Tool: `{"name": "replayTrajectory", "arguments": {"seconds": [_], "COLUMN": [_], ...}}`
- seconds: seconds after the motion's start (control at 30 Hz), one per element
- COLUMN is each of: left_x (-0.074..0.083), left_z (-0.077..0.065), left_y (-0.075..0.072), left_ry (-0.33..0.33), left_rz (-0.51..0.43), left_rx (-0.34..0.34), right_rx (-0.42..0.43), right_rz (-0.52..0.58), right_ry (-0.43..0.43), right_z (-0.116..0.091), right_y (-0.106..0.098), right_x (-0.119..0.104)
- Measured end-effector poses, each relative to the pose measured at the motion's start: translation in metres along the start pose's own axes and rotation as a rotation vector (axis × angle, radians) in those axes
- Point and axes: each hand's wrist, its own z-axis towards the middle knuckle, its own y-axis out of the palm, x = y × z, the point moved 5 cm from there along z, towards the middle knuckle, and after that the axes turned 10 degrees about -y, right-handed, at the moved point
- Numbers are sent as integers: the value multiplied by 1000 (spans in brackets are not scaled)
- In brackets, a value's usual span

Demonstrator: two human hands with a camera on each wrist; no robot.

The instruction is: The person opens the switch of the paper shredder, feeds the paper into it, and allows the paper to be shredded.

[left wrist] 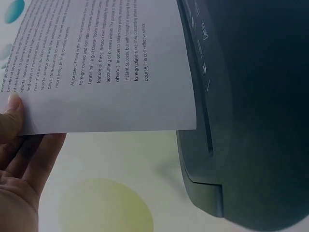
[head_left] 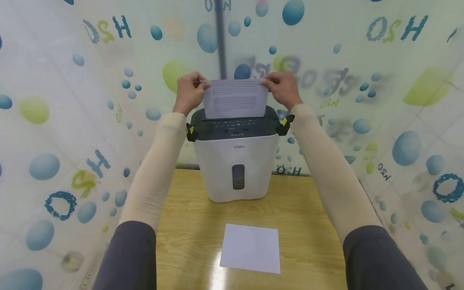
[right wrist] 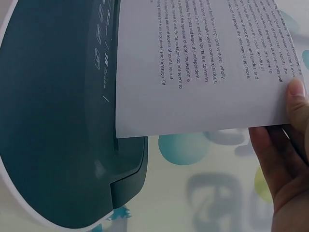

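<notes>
A printed sheet of paper [head_left: 239,98] stands upright over a white paper shredder [head_left: 217,169] with a dark top, its lower edge right at the feed slot. My left hand [head_left: 190,92] pinches the sheet's upper left corner between thumb and fingers. At the upper right corner my right hand [head_left: 284,88] pinches it the same way. In the left wrist view, the sheet's bottom edge meets the slot line on the dark lid [left wrist: 251,96]. The right wrist view has the thumb [right wrist: 297,96] on the printed side, with fingers behind.
On the wooden table [head_left: 188,233] in front of the shredder lies a blank white sheet [head_left: 251,248]. A patterned curtain [head_left: 137,48] with blue and green dots hangs close behind and on both sides. Black wrist straps sit near the shredder's upper corners.
</notes>
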Motion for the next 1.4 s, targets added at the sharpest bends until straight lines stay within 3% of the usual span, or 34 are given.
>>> {"name": "replayTrajectory", "arguments": {"seconds": [0.57, 0.8, 1.23, 1.4], "left_x": [-14, -19, -26, -30], "left_z": [2, 2, 2, 3], "left_y": [7, 10, 15, 18], "left_ry": [7, -14, -90, -106], "left_rz": [29, 45, 147, 182], "left_rx": [-25, -45, -179, -215], "right_rx": [-57, -75, -271, -314], "right_rz": [-28, -57, -226, -242], "right_ry": [40, 9, 53, 92], "right_z": [-1, -2, -3, -4], "right_y": [8, 11, 14, 16], "right_x": [10, 12, 11, 11]}}
